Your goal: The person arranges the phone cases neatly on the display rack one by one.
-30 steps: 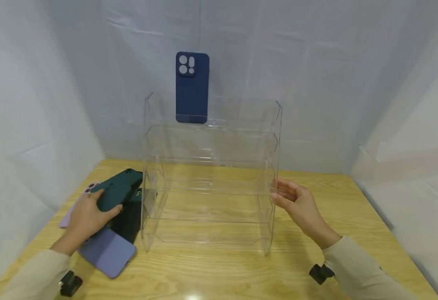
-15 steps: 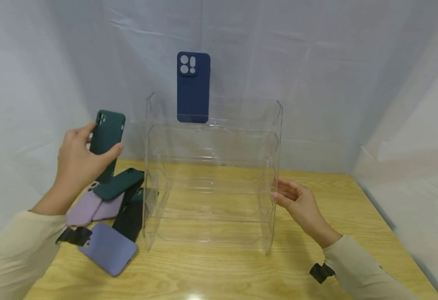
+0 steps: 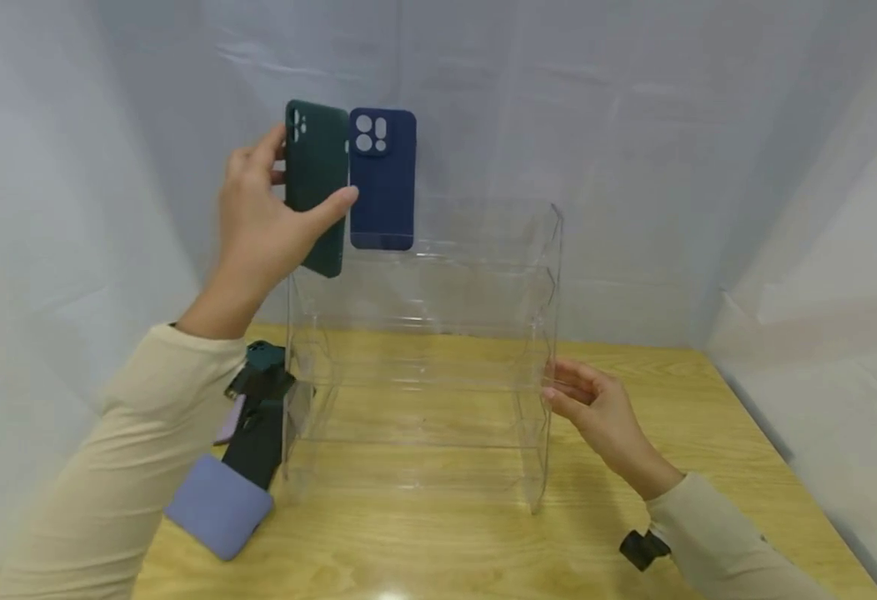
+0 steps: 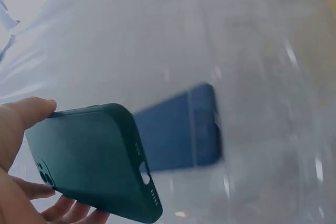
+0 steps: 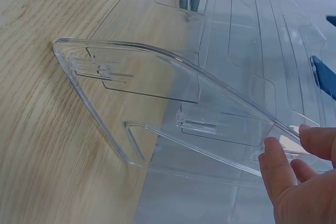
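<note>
Left sleeve blocks part of the case pile on the wood-grain table. Left hand clamped on green case, raised just left of blue case on rack's top tier. Left wrist view shows green's end slot; head view doesn't. Right hand pinches rack's edge. Rack: clear, glossy, tiered.
</note>
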Demonstrator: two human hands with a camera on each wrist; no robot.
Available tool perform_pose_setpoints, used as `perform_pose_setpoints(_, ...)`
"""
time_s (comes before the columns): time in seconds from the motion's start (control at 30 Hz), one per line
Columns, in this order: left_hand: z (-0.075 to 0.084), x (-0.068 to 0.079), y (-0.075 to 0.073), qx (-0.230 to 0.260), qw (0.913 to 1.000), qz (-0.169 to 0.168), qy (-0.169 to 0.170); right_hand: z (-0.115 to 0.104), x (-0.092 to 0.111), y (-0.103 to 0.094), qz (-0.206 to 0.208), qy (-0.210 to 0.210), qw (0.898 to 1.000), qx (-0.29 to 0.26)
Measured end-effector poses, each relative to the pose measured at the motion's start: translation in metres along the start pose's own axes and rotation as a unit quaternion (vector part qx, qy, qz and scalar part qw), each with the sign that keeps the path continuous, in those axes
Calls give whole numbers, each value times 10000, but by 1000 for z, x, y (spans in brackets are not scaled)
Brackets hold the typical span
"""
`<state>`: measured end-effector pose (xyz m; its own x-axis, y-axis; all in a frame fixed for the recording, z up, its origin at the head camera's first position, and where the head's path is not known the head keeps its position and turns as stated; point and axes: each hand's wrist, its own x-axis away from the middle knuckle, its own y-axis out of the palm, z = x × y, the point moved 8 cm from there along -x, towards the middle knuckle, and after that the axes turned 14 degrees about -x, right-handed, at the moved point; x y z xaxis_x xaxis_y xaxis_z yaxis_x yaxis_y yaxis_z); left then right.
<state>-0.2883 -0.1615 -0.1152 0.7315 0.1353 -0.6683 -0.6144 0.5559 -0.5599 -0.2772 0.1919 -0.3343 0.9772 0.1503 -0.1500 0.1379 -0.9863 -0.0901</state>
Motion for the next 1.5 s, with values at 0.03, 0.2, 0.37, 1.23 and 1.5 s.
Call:
perform_pose_setpoints(0.03,7,-3,3,51,10000,13,-1,0,0,1,-6,6,10000,-28)
perform_pose_setpoints(0.2,42,-16,18,304,9994,159,51,1,1,3,-21,31,10000,-83)
perform_pose_setpoints(0.37,70,-25,45,203,9996,212,62,0,2,4,-14,20,10000,-83)
perform_pose_setpoints(1.23,82,-24,141,-885,9945,182,-533,-3,4,8,-27,-9,9998,-211)
perform_pose_setpoints(1.5,83,-22,147,-1092,9927,12,-506,-2,2,8,-23,1,9999,-172)
